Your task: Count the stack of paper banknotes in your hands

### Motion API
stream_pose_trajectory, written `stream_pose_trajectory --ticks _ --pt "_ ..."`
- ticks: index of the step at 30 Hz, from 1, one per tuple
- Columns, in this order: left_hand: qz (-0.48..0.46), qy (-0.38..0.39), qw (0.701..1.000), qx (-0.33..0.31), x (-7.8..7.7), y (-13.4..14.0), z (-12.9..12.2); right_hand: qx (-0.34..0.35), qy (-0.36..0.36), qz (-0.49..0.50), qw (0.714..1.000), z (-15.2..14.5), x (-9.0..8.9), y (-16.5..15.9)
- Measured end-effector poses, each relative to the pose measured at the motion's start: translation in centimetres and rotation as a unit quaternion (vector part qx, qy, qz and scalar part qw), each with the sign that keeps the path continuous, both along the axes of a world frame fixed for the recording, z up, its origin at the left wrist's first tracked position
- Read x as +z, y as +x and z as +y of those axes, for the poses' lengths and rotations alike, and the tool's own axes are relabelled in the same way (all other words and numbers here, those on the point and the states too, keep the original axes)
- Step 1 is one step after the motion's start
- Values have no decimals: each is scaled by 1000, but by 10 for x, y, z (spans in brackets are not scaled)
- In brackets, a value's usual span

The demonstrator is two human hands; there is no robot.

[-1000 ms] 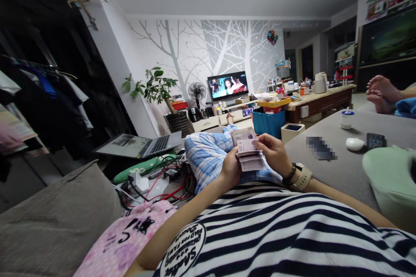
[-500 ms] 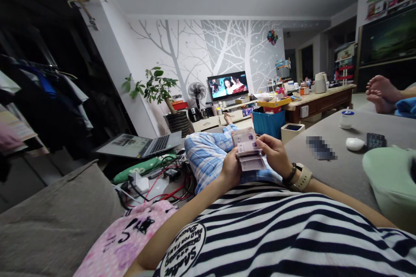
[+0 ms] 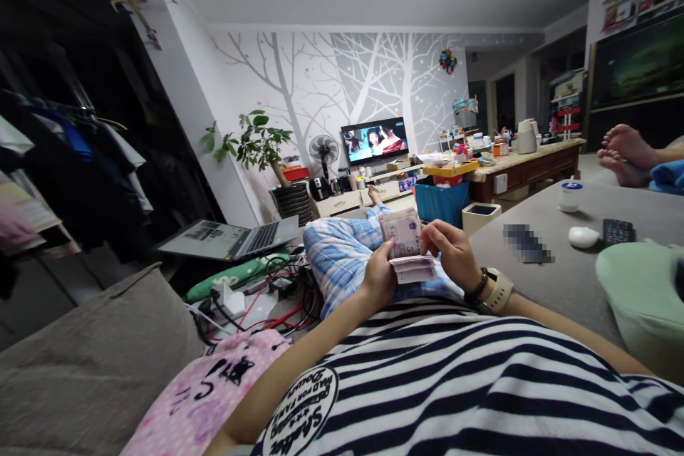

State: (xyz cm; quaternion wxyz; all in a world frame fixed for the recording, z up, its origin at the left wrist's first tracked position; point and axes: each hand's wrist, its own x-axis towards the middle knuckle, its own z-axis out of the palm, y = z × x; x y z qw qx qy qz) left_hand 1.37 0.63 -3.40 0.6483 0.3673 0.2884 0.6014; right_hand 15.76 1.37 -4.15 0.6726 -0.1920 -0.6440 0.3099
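While banknotes (image 3: 405, 231) are gripped, bent over, in the left hand (image 3: 380, 276) above checked trousers (image 3: 338, 251), the right hand (image 3: 454, 254) is held curled at their edge; whether one is pinched cannot be told. Two might be turned together if stuck, or several spilled legward were the left grip slackened.

Dead centre, banknotes (image 3: 402, 234) sit in the left hand (image 3: 379, 276), with the right hand (image 3: 453, 255) just to their right. Out left, there's the laptop (image 3: 224, 239), cables (image 3: 306, 296) lying off its near right side! Swing right: mouse (image 3: 583, 237) and remote (image 3: 618, 231) side by side on the sofa (image 3: 556, 292), the remote farther right. And at the back, the television (image 3: 377, 142), fan (image 3: 324, 150) to its left, plant (image 3: 268, 134) farther left again, jug (image 3: 527, 137) up on the tabletop (image 3: 553, 151) to the right!
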Motion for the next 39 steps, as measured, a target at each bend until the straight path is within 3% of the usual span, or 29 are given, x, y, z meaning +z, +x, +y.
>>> stream_pose_trajectory --ticks 9,14,39 --pt "-3 22 1000 15 -3 -1 1 -85 -49 -27 995 20 -6 2" --pt "3 12 999 40 -1 -1 -2 -67 -50 -29 996 22 -8 1" --pt "15 33 999 -16 -7 -3 7 -25 -32 1 999 5 0 -1"
